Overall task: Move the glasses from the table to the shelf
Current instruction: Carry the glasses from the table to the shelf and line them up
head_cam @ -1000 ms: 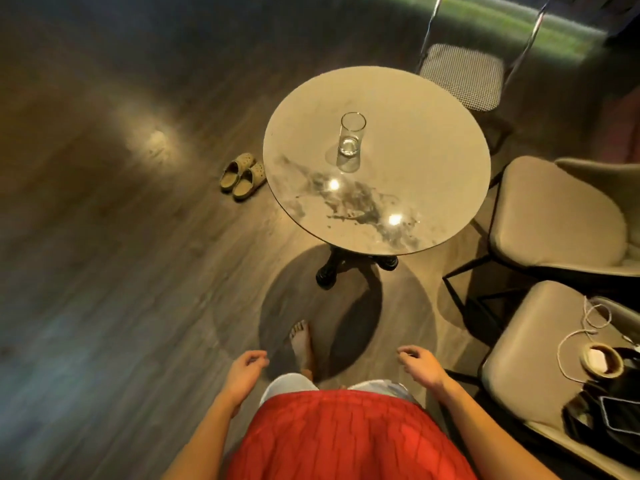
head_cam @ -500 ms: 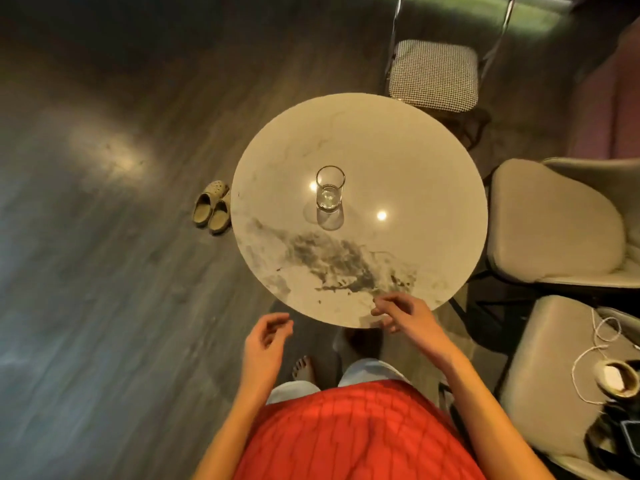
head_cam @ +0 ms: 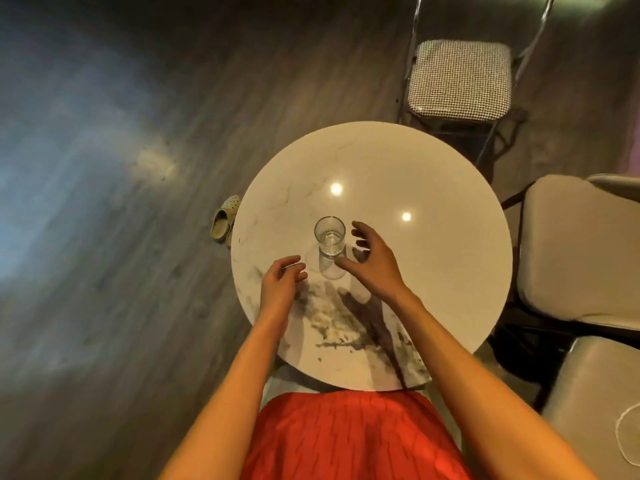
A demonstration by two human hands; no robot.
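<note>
- The glass (head_cam: 329,241) is a clear, straight-sided cylinder with a thick base, standing upright near the middle of the table (head_cam: 433,271).
- The table is round, pale and glossy, marble-like, with dark smoky veining over its near part and two bright light spots.
- The right hand (head_cam: 372,258) is just right of the glass, fingers spread apart and curved toward it, gripping nothing.
- The left hand (head_cam: 282,280) hovers near-left of the glass, fingers loosely curled, empty.
- A houndstooth-patterned chair (head_cam: 459,79) stands beyond the table; smooth beige padded chairs (head_cam: 571,251) stand to the right.
- Perforated slippers (head_cam: 225,221) lie on the dark wood-grain floor (head_cam: 121,306) to the left.
</note>
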